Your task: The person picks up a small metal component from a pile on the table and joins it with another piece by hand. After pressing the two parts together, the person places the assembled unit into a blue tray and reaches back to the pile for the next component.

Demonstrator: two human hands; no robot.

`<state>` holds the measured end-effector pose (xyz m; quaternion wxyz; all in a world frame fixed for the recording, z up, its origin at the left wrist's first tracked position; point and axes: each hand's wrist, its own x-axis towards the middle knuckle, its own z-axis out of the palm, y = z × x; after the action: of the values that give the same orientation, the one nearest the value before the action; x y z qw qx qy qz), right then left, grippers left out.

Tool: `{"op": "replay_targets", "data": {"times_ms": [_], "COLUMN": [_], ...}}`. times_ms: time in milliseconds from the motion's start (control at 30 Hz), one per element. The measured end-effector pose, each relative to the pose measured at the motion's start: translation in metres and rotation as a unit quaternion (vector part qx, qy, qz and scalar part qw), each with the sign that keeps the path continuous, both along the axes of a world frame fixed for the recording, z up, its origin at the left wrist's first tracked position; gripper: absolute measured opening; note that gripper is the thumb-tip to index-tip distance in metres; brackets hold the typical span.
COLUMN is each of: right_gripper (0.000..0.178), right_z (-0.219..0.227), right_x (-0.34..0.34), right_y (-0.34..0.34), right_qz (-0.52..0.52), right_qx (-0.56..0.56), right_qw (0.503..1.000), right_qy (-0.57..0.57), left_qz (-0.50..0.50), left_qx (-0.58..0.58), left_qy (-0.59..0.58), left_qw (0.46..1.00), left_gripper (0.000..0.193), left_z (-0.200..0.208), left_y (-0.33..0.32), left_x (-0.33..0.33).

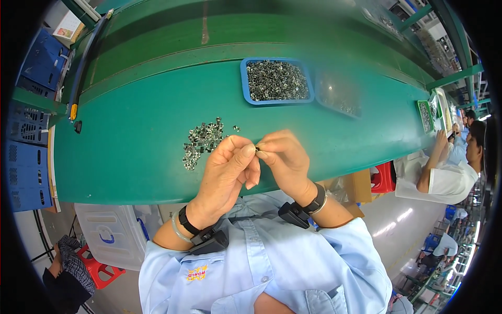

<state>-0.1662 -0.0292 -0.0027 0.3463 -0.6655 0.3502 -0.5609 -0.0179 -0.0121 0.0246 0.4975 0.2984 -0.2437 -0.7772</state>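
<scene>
Over the near part of the green table (130, 152), my left hand (227, 167) and my right hand (287, 159) meet fingertip to fingertip. Both are closed in a pinch on one tiny dark part (257, 149), mostly covered by the fingers, so its exact kind does not show. Just beyond my left hand lies a loose pile of small shiny metal pieces (203, 138), with a single piece (236, 128) apart from it on the right. Farther back stands a blue tray (244, 83) filled with many similar small metal pieces.
A blurred, pale tray (340, 94) sits right of the blue one. A yellow-ended tool (73, 111) lies at the left edge. Blue crates (29, 175) stand left, a clear storage box (110, 230) below. At right, a co-worker in white (449, 180) sits near a green tray (424, 116).
</scene>
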Motion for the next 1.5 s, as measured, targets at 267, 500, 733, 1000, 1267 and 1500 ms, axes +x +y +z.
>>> {"op": "replay_targets", "data": {"times_ms": [267,500,733,1000,1267,1500], "right_gripper": [0.015,0.018,0.018,0.020,0.023,0.021], "right_z": [-0.002,0.000,-0.005,-0.004,-0.007,-0.008], "right_x": [-0.002,0.000,0.001,0.001,-0.003,-0.002], "right_y": [0.000,0.002,0.002,-0.001,0.001,0.000], "right_qz": [0.005,-0.014,-0.025,-0.045,-0.017,-0.042], "right_qx": [-0.019,-0.038,-0.090,-0.167,-0.155,-0.154], "right_qw": [1.000,0.998,0.993,0.980,0.982,0.981], "right_qy": [-0.003,0.046,0.079,0.100,0.112,0.106], "left_qz": [-0.038,-0.037,-0.034,-0.006,0.001,-0.014], "left_qx": [0.011,0.015,0.018,-0.027,-0.035,-0.037], "left_qy": [0.007,0.004,0.007,-0.106,-0.094,-0.079], "left_qw": [0.999,0.999,0.999,0.994,0.995,0.996], "left_gripper": [0.019,0.019,0.018,0.014,0.013,0.013], "left_z": [0.004,0.002,0.003,0.004,0.000,-0.004], "left_y": [-0.004,-0.002,-0.001,0.004,0.005,-0.001], "left_x": [0.006,0.008,0.009,0.007,0.007,0.008]}}
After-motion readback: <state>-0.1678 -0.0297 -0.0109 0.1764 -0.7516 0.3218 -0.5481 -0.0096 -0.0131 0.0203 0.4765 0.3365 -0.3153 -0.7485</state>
